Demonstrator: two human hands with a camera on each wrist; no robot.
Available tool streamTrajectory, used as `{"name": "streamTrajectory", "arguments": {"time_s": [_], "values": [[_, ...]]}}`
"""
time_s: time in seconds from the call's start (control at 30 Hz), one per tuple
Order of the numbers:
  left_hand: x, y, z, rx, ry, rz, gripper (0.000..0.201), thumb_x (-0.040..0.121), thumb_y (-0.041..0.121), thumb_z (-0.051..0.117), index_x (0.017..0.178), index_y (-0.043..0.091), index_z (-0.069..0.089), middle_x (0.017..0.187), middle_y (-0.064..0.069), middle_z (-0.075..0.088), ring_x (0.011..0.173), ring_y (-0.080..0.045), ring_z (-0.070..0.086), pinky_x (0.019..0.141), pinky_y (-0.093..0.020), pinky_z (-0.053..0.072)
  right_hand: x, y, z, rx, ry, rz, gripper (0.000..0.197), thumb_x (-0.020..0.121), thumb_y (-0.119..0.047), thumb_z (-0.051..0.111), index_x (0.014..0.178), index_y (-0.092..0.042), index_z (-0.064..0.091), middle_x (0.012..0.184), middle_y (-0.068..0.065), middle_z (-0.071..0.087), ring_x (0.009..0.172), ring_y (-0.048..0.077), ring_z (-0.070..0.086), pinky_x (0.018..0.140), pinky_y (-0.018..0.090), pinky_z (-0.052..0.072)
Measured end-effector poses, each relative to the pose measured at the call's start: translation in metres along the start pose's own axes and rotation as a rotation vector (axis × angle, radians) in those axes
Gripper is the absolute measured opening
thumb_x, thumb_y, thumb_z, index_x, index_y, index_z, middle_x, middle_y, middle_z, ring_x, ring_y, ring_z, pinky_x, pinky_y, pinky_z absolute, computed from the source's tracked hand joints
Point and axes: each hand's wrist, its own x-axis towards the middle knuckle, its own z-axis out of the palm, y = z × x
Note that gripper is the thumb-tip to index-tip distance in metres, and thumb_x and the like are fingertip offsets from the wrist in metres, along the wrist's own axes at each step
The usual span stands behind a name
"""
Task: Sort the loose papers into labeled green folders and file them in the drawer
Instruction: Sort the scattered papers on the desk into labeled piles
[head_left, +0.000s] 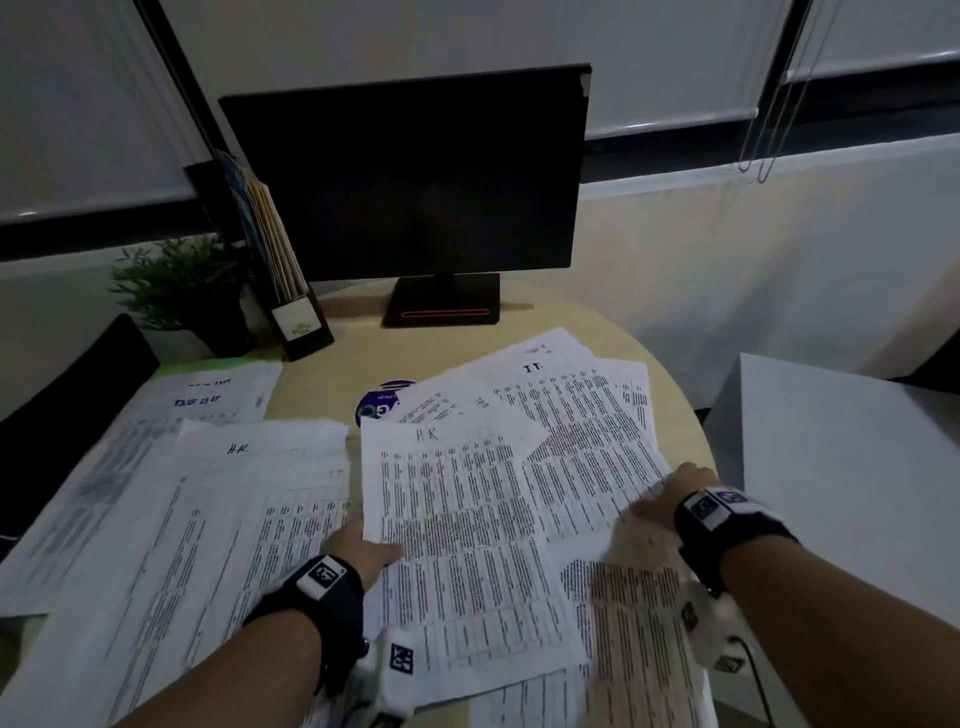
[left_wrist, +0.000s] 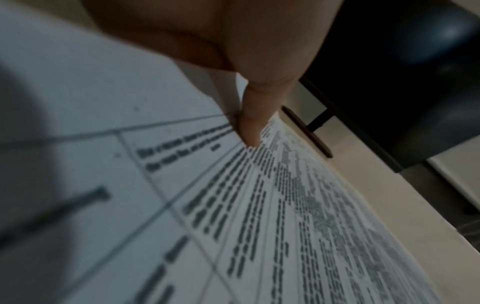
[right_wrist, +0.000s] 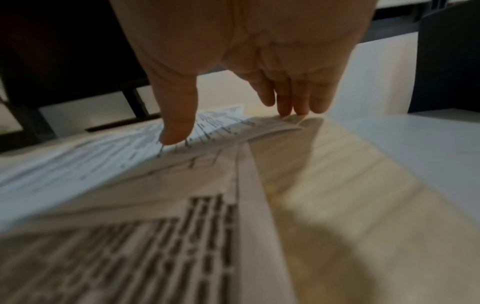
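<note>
Loose printed papers cover the round beige table (head_left: 332, 374). A sheet marked HR (head_left: 457, 519) lies on top in the middle. My left hand (head_left: 363, 545) pinches its left edge. In the left wrist view the thumb (left_wrist: 249, 127) presses on the print and the fingers are hidden under the sheet. Another HR sheet (head_left: 249, 467) lies to the left, and sheets marked IT (head_left: 561, 400) fan out at the back right. My right hand (head_left: 670, 496) pinches the raised right edge of that fan, thumb (right_wrist: 176, 127) on top, fingertips (right_wrist: 291, 105) at its corner. A green folder (head_left: 218, 365) peeks out under the far-left papers.
A dark monitor (head_left: 410, 176) stands at the back of the table. A file holder (head_left: 283, 260) and a potted plant (head_left: 176, 280) are at the back left. A white cabinet (head_left: 852, 467) stands to the right, and a black chair (head_left: 67, 389) to the left.
</note>
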Motion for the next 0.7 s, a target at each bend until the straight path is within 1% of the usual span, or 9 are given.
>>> {"name": "streamTrajectory", "arguments": {"time_s": [0.1,0.17,0.27,0.3,0.4,0.5,0.57,0.6,0.7], "values": [[-0.001,-0.014,0.005,-0.024,0.037,-0.021,0.045,0.088,0.024,0.068,0.130,0.013,0.055,0.122,-0.010,0.064,0.091,-0.019,0.054,0.081,-0.022,0.041,0.005,-0.002,0.005,-0.096,0.008,-0.010,0.081,0.057,-0.057,0.080,0.116,-0.007,0.054,0.109,0.008,0.056,0.105,0.027,0.058,0.087,0.030,0.050],[-0.001,-0.020,0.005,-0.070,0.040,-0.023,0.040,0.087,0.027,0.069,0.122,0.011,0.060,0.119,-0.010,0.065,0.091,-0.019,0.055,0.082,-0.024,0.042,0.004,-0.004,0.006,-0.165,-0.016,-0.036,0.076,0.054,-0.058,0.080,0.111,-0.014,0.056,0.116,0.008,0.055,0.108,0.028,0.057,0.089,0.033,0.050],[-0.002,-0.026,0.003,-0.069,-0.002,-0.002,0.038,0.088,0.030,0.067,0.121,0.012,0.061,0.112,-0.005,0.066,0.090,-0.017,0.055,0.072,-0.021,0.039,0.000,-0.005,0.000,-0.230,-0.074,-0.089,0.047,0.056,-0.054,0.083,0.070,-0.020,0.055,0.083,0.001,0.063,0.078,0.023,0.063,0.071,0.030,0.052],[-0.002,-0.026,0.003,-0.079,-0.004,0.004,0.037,0.088,0.029,0.067,0.120,0.011,0.061,0.108,-0.004,0.065,0.089,-0.016,0.055,0.070,-0.021,0.038,-0.002,-0.005,-0.002,-0.243,-0.096,-0.111,0.043,0.060,-0.051,0.083,0.066,-0.021,0.053,0.075,-0.001,0.061,0.072,0.022,0.062,0.065,0.028,0.049],[-0.003,-0.024,0.001,-0.110,-0.004,0.012,0.035,0.089,0.026,0.066,0.121,0.012,0.061,0.099,-0.001,0.062,0.087,-0.015,0.056,0.064,-0.019,0.038,-0.013,-0.015,-0.003,-0.234,-0.146,-0.134,0.035,0.067,-0.038,0.083,0.089,-0.018,0.064,0.069,-0.003,0.058,0.065,0.020,0.060,0.058,0.026,0.046],[-0.003,-0.024,0.000,-0.122,-0.016,0.020,0.034,0.089,0.024,0.066,0.121,0.012,0.061,0.098,-0.001,0.062,0.083,-0.013,0.055,0.060,-0.016,0.037,-0.024,-0.030,0.009,-0.221,-0.048,-0.240,0.039,0.075,-0.016,0.072,0.111,-0.013,0.057,0.087,0.001,0.055,0.081,0.023,0.060,0.073,0.032,0.052],[-0.003,-0.023,0.000,-0.135,-0.012,0.016,0.034,0.089,0.024,0.066,0.120,0.011,0.061,0.101,-0.004,0.063,0.083,-0.014,0.055,0.066,-0.020,0.039,-0.044,-0.042,0.017,-0.122,0.028,-0.375,0.030,0.085,-0.001,0.051,0.112,-0.013,0.049,0.109,0.004,0.052,0.096,0.025,0.058,0.081,0.031,0.047],[-0.002,-0.023,-0.001,-0.143,-0.010,0.013,0.034,0.088,0.023,0.066,0.120,0.011,0.062,0.103,-0.005,0.064,0.084,-0.015,0.055,0.068,-0.021,0.039,-0.054,-0.048,0.023,-0.087,0.023,-0.438,0.030,0.087,0.004,0.044,0.111,-0.015,0.046,0.109,0.003,0.052,0.096,0.023,0.058,0.080,0.028,0.045],[-0.001,-0.024,0.000,-0.180,-0.019,0.001,0.038,0.087,0.021,0.068,0.123,0.009,0.061,0.114,-0.010,0.065,0.089,-0.018,0.056,0.076,-0.024,0.042,-0.081,-0.063,0.040,-0.033,0.001,-0.591,0.024,0.093,0.001,0.041,0.097,-0.022,0.037,0.082,-0.008,0.048,0.067,0.007,0.051,0.060,0.016,0.041]]}}
